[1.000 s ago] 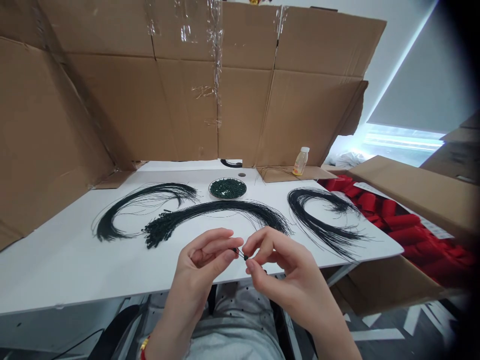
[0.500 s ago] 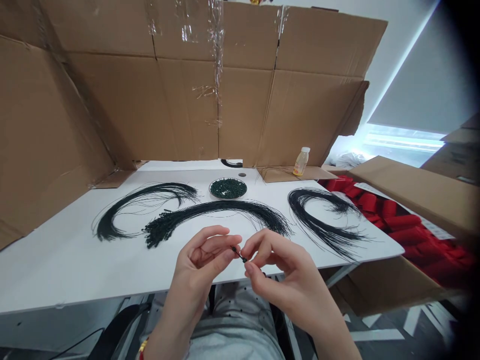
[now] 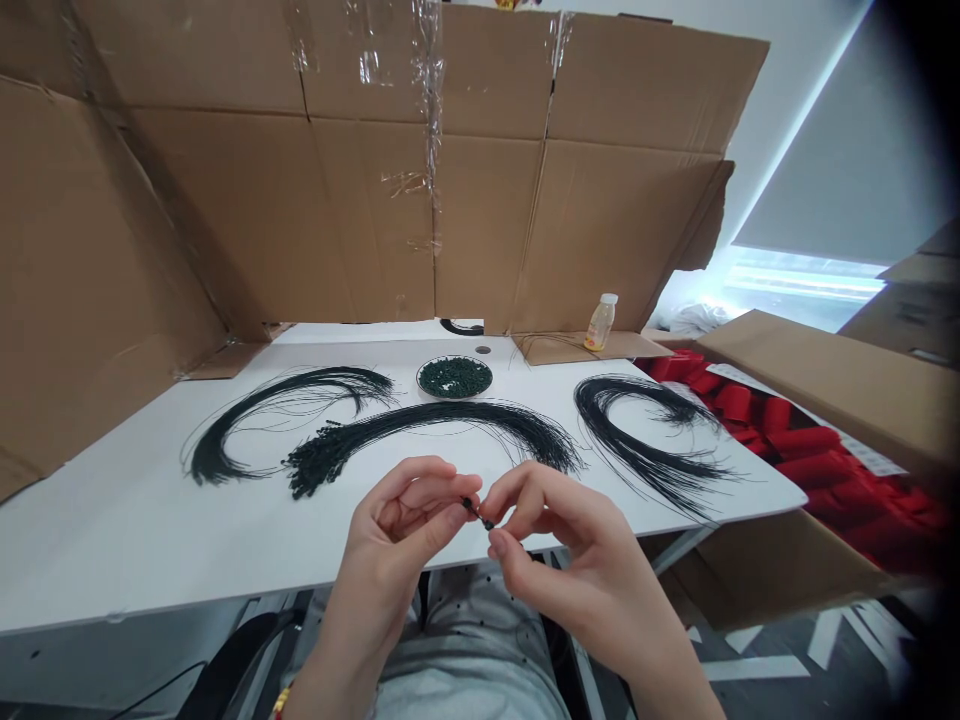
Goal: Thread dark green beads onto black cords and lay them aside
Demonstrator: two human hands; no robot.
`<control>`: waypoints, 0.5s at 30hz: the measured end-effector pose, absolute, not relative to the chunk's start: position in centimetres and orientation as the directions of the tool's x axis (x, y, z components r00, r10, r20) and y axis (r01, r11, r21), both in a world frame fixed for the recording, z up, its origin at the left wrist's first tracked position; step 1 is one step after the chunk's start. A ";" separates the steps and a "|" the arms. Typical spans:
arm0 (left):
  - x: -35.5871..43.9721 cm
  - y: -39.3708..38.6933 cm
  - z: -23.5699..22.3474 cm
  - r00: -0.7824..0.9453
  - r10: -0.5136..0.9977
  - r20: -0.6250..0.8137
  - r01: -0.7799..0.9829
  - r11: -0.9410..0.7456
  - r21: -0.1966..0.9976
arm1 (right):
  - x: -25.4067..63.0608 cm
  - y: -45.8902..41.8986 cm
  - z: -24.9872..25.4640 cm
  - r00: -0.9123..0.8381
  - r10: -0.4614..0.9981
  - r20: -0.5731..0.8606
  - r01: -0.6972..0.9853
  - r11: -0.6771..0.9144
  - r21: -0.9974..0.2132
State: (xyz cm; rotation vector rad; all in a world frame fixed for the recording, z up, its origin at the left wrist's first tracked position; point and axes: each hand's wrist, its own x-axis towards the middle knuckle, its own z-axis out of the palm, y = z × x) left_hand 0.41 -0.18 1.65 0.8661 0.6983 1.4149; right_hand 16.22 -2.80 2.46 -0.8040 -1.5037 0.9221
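Note:
My left hand (image 3: pixel 401 540) and my right hand (image 3: pixel 570 545) are close together above the table's front edge, both closed in a pinch. Between their fingertips runs a short stretch of thin dark cord (image 3: pixel 477 513), with a small dark bead-like piece near each hand; the rest of it is mostly hidden by my fingers. Just beyond my hands lies a curved bundle of black cords (image 3: pixel 442 412), its left end thick with dark bead-like pieces (image 3: pixel 315 463). A round dish (image 3: pixel 418 385) behind the bundle holds many small dark green pieces (image 3: pixel 461 375).
Other black cord bundles lie curved at left (image 3: pixel 217 440) and right (image 3: pixel 600 420) on the white table (image 3: pixel 187 550). Cardboard walls (image 3: pixel 352 220) enclose its back and left. A small bottle (image 3: pixel 601 322) stands back right. A carton with red rolls (image 3: pixel 806 445) sits beyond the right edge.
Both hands hold nearly the same place and pinch. The cord between them has tilted slightly, with the bead-like piece by my right fingertips a little lower.

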 end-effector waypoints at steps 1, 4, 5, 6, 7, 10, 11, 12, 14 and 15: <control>0.4 -0.2 1.6 0.057 0.995 0.086 -0.535 -0.043 0.844 | 16.2 -2.8 2.4 -0.125 0.881 0.457 -0.008 0.460 -0.888; 0.3 -0.1 1.5 0.058 0.994 0.089 -0.519 -0.046 0.854 | 16.2 -2.7 2.4 -0.122 0.884 0.452 -0.006 0.455 -0.891; 0.3 -0.1 1.5 0.059 0.994 0.091 -0.513 -0.048 0.857 | 16.2 -2.6 2.4 -0.123 0.886 0.447 -0.003 0.450 -0.893; 0.3 0.0 1.5 0.060 0.994 0.093 -0.510 -0.050 0.859 | 16.2 -2.6 2.3 -0.125 0.889 0.441 0.000 0.444 -0.896; 0.3 0.0 1.5 0.061 0.994 0.094 -0.509 -0.050 0.859 | 16.3 -2.7 2.3 -0.127 0.892 0.435 0.001 0.439 -0.899; 0.3 0.0 1.5 0.068 0.994 0.090 -0.516 -0.043 0.856 | 16.2 -2.8 2.3 -0.121 0.896 0.427 0.000 0.431 -0.903; 0.3 0.0 1.5 0.069 0.994 0.089 -0.517 -0.041 0.855 | 16.2 -2.8 2.3 -0.116 0.895 0.431 -0.001 0.434 -0.901; 0.3 0.0 1.5 0.070 0.993 0.091 -0.518 -0.041 0.854 | 16.2 -2.8 2.3 -0.113 0.894 0.433 -0.001 0.436 -0.900; 0.3 -0.1 1.5 0.070 0.993 0.096 -0.520 -0.045 0.853 | 16.2 -2.9 2.4 -0.111 0.894 0.434 -0.001 0.437 -0.900; 0.3 -0.1 1.6 0.071 0.993 0.099 -0.521 -0.048 0.852 | 16.2 -2.9 2.4 -0.112 0.895 0.433 -0.003 0.435 -0.900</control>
